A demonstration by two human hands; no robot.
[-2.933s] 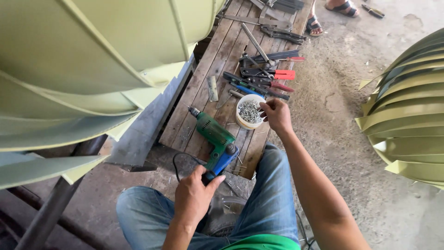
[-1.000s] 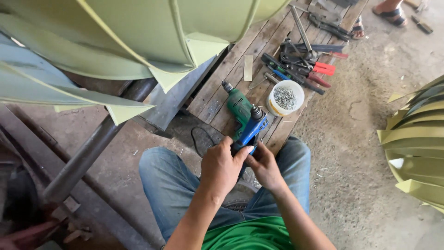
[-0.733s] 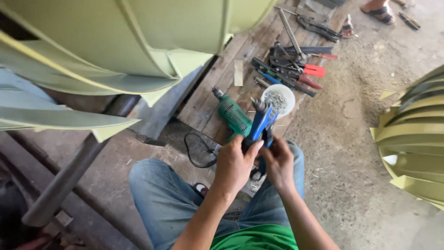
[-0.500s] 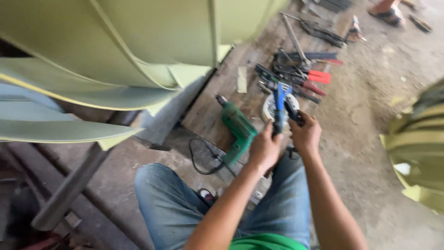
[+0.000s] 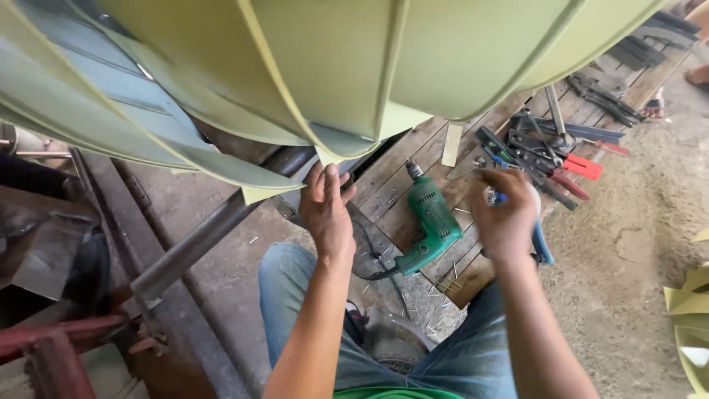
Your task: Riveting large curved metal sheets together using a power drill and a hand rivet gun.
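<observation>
Sheet-metal blades (image 5: 325, 74), pale green, curved and overlapping, filled the upper view from nine to two o'clock, and the person's left hand (image 5: 329, 210) reached up to their lower tips, fingers extended and nearly flat, touching the pointed corner at its twelve o'clock without closing round anything. The thin metal looked light but springy, with sharp cut edges, so it would likely flex under pressure and be best taken near a folded seam rather than by a bare edge. The right hand (image 5: 506, 218) was curled tight around a blue-handled hand tool (image 5: 541, 247), whose grip stuck out at the hand's five o'clock; the working end was blurred and could not be made out. Between the two hands, a green electric drill (image 5: 432, 225) lay on the weathered wooden plank platform (image 5: 399, 177), well below the blades. Pliers and snips with red and black handles (image 5: 554, 151) lay scattered at the right hand's one o'clock.
</observation>
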